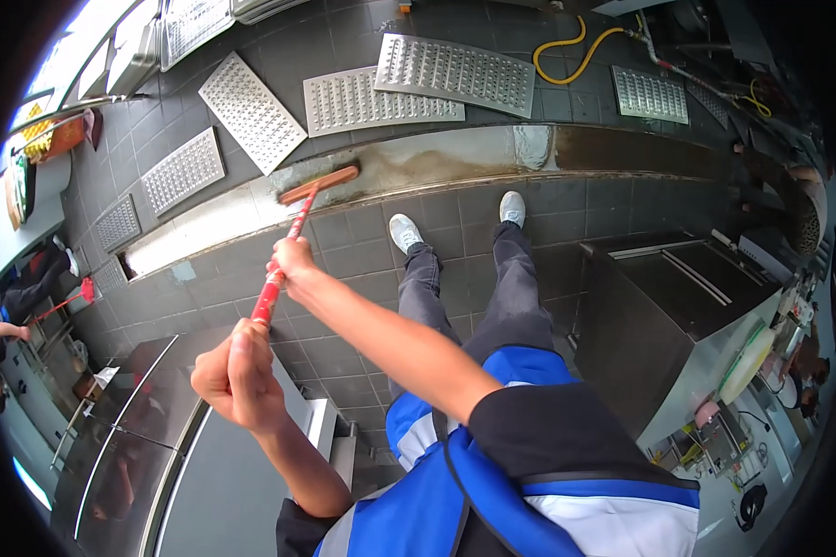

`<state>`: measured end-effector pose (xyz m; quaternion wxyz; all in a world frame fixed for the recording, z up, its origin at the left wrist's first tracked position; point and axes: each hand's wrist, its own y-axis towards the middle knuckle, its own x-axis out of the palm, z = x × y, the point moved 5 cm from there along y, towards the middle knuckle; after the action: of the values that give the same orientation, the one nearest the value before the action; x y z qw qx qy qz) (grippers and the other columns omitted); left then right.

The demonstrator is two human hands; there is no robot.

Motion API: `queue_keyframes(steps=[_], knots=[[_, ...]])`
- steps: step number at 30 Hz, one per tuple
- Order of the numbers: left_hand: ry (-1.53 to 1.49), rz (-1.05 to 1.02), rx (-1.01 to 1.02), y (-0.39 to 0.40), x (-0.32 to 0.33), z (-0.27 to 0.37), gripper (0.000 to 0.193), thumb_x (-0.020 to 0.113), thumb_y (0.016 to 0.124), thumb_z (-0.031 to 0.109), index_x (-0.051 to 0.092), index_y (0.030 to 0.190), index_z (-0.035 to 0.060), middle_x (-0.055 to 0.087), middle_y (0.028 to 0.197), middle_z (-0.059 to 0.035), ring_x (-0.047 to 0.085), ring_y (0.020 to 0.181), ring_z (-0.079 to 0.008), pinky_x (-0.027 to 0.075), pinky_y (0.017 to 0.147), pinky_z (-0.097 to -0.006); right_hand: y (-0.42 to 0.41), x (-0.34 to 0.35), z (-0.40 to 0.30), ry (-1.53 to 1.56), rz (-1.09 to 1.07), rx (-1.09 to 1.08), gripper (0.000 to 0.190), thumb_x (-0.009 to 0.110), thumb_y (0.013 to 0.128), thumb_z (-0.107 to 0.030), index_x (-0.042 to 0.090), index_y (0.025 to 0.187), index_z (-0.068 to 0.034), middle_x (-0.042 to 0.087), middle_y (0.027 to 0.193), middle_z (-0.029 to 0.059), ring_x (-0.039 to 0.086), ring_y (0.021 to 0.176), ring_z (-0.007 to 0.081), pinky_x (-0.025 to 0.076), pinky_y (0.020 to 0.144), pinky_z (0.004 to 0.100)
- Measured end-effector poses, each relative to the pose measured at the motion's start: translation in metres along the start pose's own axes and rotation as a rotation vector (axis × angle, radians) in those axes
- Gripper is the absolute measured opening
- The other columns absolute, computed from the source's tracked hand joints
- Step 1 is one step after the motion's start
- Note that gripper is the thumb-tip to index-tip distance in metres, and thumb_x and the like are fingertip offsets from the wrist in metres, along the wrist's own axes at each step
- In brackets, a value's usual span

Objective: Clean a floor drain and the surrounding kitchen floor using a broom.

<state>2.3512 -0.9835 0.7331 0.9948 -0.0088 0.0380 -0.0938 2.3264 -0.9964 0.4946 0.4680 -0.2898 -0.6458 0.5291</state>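
Observation:
A red patterned pole (268, 296) slants down from my hands to a long orange-brown broom or squeegee head (319, 185). My left hand (238, 376) is closed around the pole's upper end, nearest the camera. Farther down, my right hand (292, 259) grips the same pole. The head lies across an open floor drain channel (446, 154), where brownish, wet residue shows on the bottom. Whether the head has bristles or a blade cannot be told.
Perforated metal drain covers (251, 111) lie on the dark tiles beyond the channel, two overlapping (455, 73). A yellow hose (568, 80) curls behind them. A steel cabinet (641, 313) stands at right, a grey-topped counter (230, 480) at lower left. Other people (24, 285) are at both edges.

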Motion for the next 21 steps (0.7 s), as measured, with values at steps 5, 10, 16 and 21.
queue_keyframes(steps=[5,10,16,21], knots=[[-0.024,-0.051,-0.024,0.003,0.04,-0.009,0.033,0.039,0.069,-0.002,0.024,0.041,0.0041,0.025,0.037,-0.0019,0.019,0.037,-0.0084,0.019,0.041,-0.0259,-0.001,-0.027,-0.01,0.033,0.025,0.121,0.011,0.038,0.071,-0.005,0.04,0.08,0.002,0.044,0.058,0.0071,0.047,0.042,0.0148,0.038,0.03,0.0263],[0.134,-0.122,-0.117,0.01,0.124,-0.01,0.037,0.043,0.072,0.002,0.024,0.041,0.0041,0.026,0.038,-0.0006,0.021,0.035,-0.0065,0.013,0.037,-0.0231,-0.004,-0.072,-0.062,0.064,0.072,0.207,0.025,0.038,0.069,-0.002,0.039,0.094,0.005,0.047,0.063,0.01,0.049,0.041,0.0172,0.04,0.031,0.0268],[0.142,-0.227,-0.187,0.031,0.221,-0.01,0.038,0.041,0.076,0.001,0.024,0.042,0.0077,0.022,0.039,0.0019,0.017,0.035,-0.0069,0.015,0.039,-0.0261,-0.018,-0.127,-0.158,0.244,0.141,0.149,0.019,0.037,0.069,0.0,0.039,0.088,0.001,0.047,0.064,0.0109,0.049,0.041,0.0185,0.04,0.033,0.0251],[0.084,-0.385,-0.227,0.033,0.295,-0.001,0.039,0.038,0.076,0.001,0.023,0.041,0.0077,0.023,0.037,0.0013,0.019,0.035,-0.0085,0.016,0.038,-0.0269,-0.01,-0.193,-0.223,0.309,0.152,0.001,0.047,0.034,0.068,0.0,0.028,0.114,-0.006,0.048,0.069,0.0123,0.047,0.043,0.0152,0.035,0.03,0.0226]])
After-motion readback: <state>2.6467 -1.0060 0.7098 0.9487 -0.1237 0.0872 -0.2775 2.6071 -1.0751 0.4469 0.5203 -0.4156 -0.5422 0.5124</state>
